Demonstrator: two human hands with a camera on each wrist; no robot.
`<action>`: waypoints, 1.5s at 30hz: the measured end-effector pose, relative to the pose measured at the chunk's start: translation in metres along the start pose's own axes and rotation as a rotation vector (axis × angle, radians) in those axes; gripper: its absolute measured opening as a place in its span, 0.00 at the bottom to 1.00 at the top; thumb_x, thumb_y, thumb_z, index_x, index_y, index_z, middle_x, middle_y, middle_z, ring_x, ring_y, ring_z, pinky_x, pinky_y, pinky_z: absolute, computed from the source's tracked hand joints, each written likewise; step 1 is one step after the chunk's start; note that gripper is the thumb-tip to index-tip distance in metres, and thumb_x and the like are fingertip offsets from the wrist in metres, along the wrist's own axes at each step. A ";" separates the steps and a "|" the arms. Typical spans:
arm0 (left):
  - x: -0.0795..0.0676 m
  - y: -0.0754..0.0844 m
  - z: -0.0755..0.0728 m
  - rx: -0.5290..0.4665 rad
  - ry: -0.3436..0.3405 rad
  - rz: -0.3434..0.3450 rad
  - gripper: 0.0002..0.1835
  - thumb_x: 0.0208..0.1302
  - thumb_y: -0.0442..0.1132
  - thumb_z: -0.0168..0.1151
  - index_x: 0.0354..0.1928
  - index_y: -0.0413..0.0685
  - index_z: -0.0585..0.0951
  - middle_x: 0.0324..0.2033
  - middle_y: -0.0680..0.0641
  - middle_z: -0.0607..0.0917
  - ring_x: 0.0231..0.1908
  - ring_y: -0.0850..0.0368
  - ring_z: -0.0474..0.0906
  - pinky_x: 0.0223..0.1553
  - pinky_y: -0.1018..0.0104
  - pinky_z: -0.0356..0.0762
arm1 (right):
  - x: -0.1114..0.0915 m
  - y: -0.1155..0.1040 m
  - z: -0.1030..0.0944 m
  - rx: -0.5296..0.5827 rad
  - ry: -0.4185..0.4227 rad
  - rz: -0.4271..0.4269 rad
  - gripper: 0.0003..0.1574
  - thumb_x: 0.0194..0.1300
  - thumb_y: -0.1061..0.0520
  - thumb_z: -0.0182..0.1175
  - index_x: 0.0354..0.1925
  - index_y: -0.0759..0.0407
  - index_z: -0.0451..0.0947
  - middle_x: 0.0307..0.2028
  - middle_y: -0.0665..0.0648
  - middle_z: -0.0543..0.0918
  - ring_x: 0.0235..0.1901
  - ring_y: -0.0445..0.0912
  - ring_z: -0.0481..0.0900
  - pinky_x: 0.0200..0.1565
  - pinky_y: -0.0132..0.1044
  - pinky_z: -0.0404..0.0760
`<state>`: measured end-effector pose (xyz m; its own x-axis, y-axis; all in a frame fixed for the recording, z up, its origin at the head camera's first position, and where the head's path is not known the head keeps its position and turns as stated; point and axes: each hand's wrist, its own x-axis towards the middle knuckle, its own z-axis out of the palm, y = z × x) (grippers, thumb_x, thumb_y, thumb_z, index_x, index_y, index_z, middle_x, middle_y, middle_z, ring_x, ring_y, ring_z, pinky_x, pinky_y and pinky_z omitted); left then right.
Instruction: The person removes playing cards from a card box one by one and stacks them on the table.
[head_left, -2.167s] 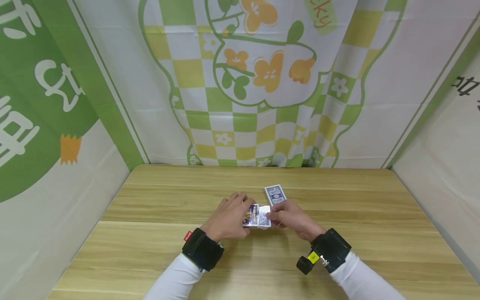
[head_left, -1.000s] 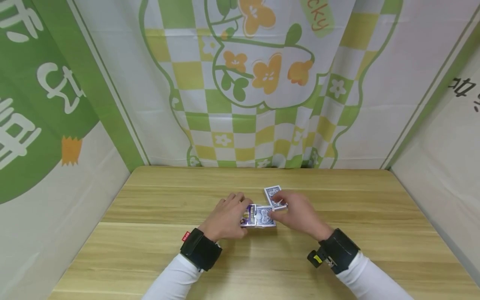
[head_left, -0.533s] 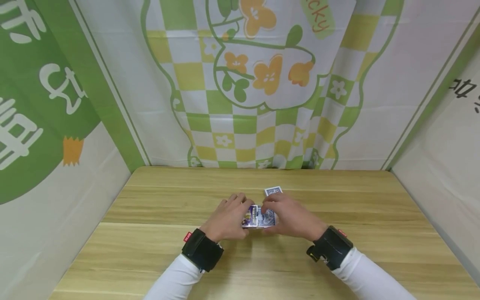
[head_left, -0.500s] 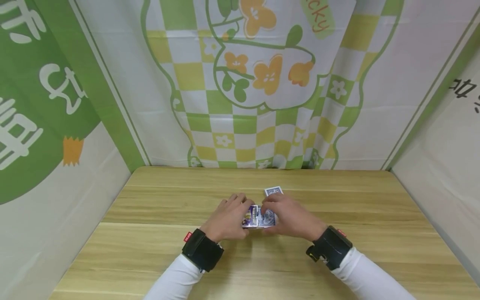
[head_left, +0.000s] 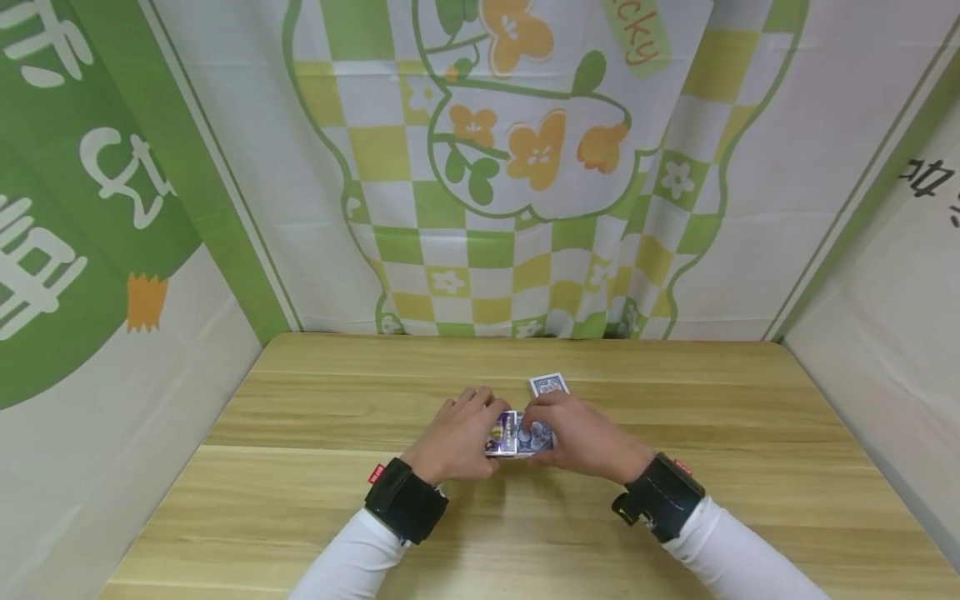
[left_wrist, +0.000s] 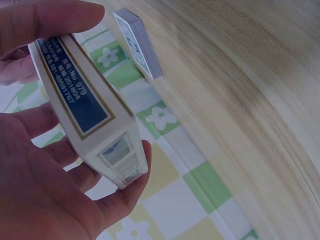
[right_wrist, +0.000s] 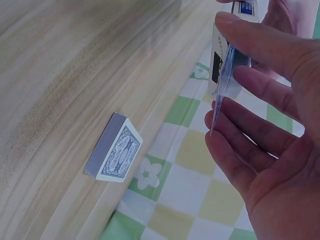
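Observation:
Around a card box point(head_left: 504, 433) over the table's middle, my left hand point(head_left: 457, 435) curls its thumb and fingers. The left wrist view shows the printed narrow side of the box point(left_wrist: 75, 87) close up. Blue-backed playing cards point(head_left: 536, 438) stick out of the box's right end. My right hand point(head_left: 588, 435) holds these cards by their edges, thumb at one side and fingers at the other; in the right wrist view the cards point(right_wrist: 223, 85) appear as a thin edge. How deep they sit in the box is hidden.
A squared stack of blue-backed cards point(head_left: 548, 383) lies face down just behind my right hand, partly covered by it. The wooden table point(head_left: 300, 500) ends at a patterned curtain point(head_left: 442, 242) at the back. Cloth walls stand on both sides.
My right hand first pinched the cards' outer end, shifted over the loose stack, then came back onto the cards at the box. Over the last half second both hands hardly move.

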<state>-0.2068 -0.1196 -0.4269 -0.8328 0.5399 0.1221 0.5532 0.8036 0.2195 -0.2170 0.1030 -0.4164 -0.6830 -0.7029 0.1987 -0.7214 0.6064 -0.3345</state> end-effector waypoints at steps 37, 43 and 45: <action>-0.003 -0.007 0.001 -0.025 -0.004 -0.039 0.39 0.39 0.40 0.78 0.60 0.45 0.78 0.51 0.45 0.78 0.51 0.46 0.74 0.53 0.42 0.76 | -0.021 0.022 -0.012 -0.013 -0.068 0.087 0.30 0.49 0.58 0.79 0.52 0.56 0.84 0.55 0.61 0.81 0.54 0.57 0.79 0.54 0.52 0.80; -0.004 -0.007 0.001 -0.031 -0.006 -0.044 0.38 0.39 0.39 0.77 0.59 0.45 0.78 0.50 0.45 0.78 0.51 0.45 0.74 0.53 0.40 0.75 | -0.025 0.032 -0.015 -0.025 -0.016 0.113 0.28 0.49 0.58 0.79 0.50 0.59 0.84 0.53 0.62 0.82 0.52 0.57 0.80 0.55 0.52 0.80; -0.004 -0.008 0.002 -0.032 -0.007 -0.047 0.37 0.39 0.39 0.77 0.59 0.45 0.79 0.49 0.45 0.78 0.50 0.46 0.74 0.52 0.41 0.76 | -0.026 0.035 -0.015 -0.030 0.010 0.135 0.28 0.48 0.58 0.80 0.49 0.60 0.84 0.52 0.63 0.82 0.51 0.57 0.81 0.53 0.52 0.81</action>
<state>-0.2076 -0.1276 -0.4312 -0.8575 0.5039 0.1041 0.5127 0.8196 0.2557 -0.2265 0.1485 -0.4196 -0.7751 -0.6105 0.1628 -0.6258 0.7064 -0.3307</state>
